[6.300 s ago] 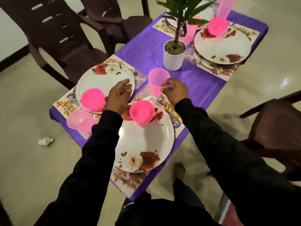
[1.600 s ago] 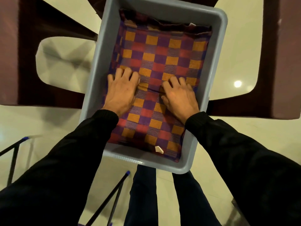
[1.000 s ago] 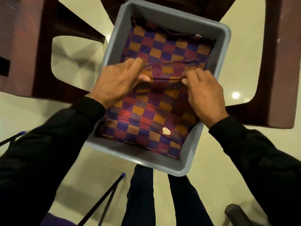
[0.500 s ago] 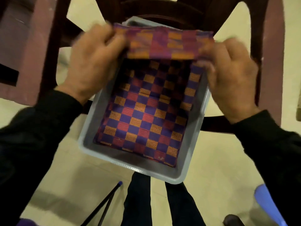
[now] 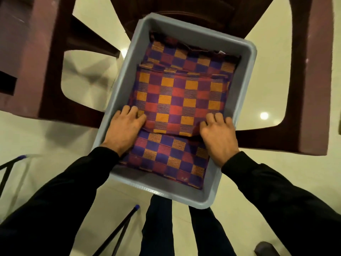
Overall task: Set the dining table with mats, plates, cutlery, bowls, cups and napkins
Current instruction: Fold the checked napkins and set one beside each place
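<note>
- A grey rectangular plastic tub [image 5: 238, 47] is sitting on a dark brown plastic chair [image 5: 304, 89], with a stack of folded purple, red and orange checked cloth napkins [image 5: 166, 159] lying inside the tub.
- The left hand [image 5: 124, 131] is gripping the near left corner of the top folded checked napkin [image 5: 180, 100] inside the tub, fingers curled onto its edge.
- The right hand [image 5: 218, 134] is gripping the near right corner of that napkin likewise.
- The top napkin is lying across the tub's middle, on the stack.

Both arms in black sleeves reach forward into the tub [image 5: 120, 85]. Left hand [image 5: 123, 130] at its left wall, fingers curled down, gripping the napkin [image 5: 180, 104] edge. Right hand [image 5: 219, 137] near the right wall, same grip, knuckles up.
</note>
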